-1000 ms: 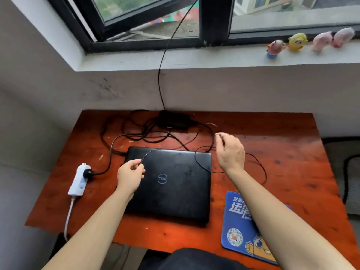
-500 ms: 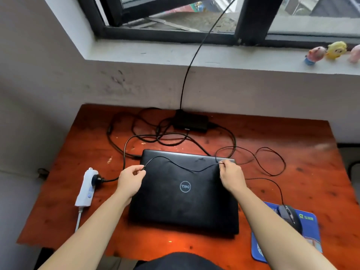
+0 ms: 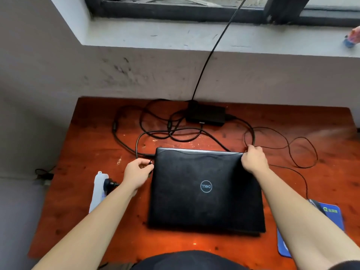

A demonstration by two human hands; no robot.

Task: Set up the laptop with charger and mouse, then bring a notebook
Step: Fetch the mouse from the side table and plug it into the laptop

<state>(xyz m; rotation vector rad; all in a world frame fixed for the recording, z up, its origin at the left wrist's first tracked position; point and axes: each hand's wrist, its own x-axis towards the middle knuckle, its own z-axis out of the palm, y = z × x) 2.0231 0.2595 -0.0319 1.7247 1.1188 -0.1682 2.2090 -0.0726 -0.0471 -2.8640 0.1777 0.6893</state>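
Head view shows the closed laptop point(image 3: 204, 190) lying flat in the middle of the table point(image 3: 81, 145), lid logo up, with the charger brick point(image 3: 205, 114) well behind it against the wall and its cords looped loosely between. Your left hand point(image 3: 136, 172) sits just beside the laptop's far left corner and pinches the charger plug point(image 3: 150, 162) between thumb and fingertips. Your right hand point(image 3: 254, 158) is at the far right corner, fingers curled down over the charger lead point(image 3: 194, 152), which lies along the back edge of the lid from one hand to the other. The step in hand looks like seating the plug in the laptop's left side; the socket itself is not visible, so lean or feel for it rather than stab. Bring the plug in square to the side wall and push straight, without twisting. Let your right hand feed slack so the lead does not tug the plug sideways, then lift the lead clear behind the hinge so the lid can open freely. The other end already sits in the power strip point(image 3: 98, 190) at your left. The mouse point(image 3: 313, 203) is mostly hidden behind your right forearm at the mouse pad point(image 3: 331, 221); no notebook is in sight.
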